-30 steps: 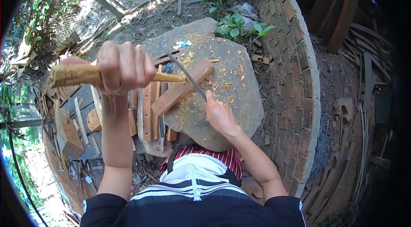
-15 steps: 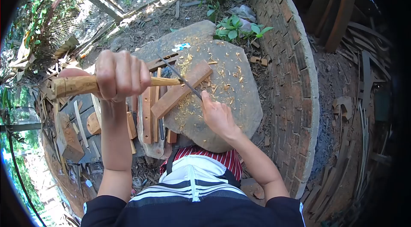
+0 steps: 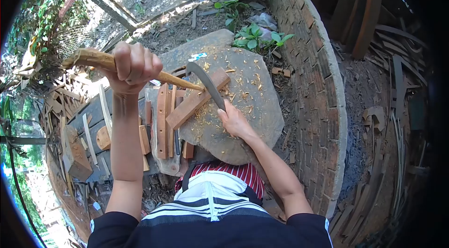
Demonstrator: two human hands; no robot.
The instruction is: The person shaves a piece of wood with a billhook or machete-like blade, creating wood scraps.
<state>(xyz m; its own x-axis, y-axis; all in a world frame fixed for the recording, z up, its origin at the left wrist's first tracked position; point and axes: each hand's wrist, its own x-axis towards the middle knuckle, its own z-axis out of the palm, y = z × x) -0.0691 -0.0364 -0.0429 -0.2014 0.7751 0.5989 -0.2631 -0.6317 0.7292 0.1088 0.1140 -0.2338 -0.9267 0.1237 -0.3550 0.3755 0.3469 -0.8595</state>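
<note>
My left hand (image 3: 136,68) is wrapped round a pale carved wooden stick (image 3: 174,80), raised at upper left. The stick's thick bent end sticks out past my fist, and its thin end reaches down to the reddish wood block (image 3: 187,110). In my right hand (image 3: 235,120) is a long-handled knife (image 3: 208,85), its curved blade pointing up and left with the flat side showing. The blade crosses the block close beside the stick's thin end. The knife's dark handle runs back beneath my right forearm. Under the block is a stone slab (image 3: 262,131) strewn with shavings (image 3: 245,93).
Drilled wood strips (image 3: 162,124), a chunky wood block (image 3: 76,156) and offcuts lie to the left. A curved brick wall (image 3: 313,84) rises close on the right. Green plants (image 3: 255,37) grow behind the slab, and wood scraps (image 3: 360,196) lie beyond the wall.
The knife has turned from edge-on to showing its flat side. My left hand has risen slightly, tilting the stick's thick end up. My right hand has shifted a little.
</note>
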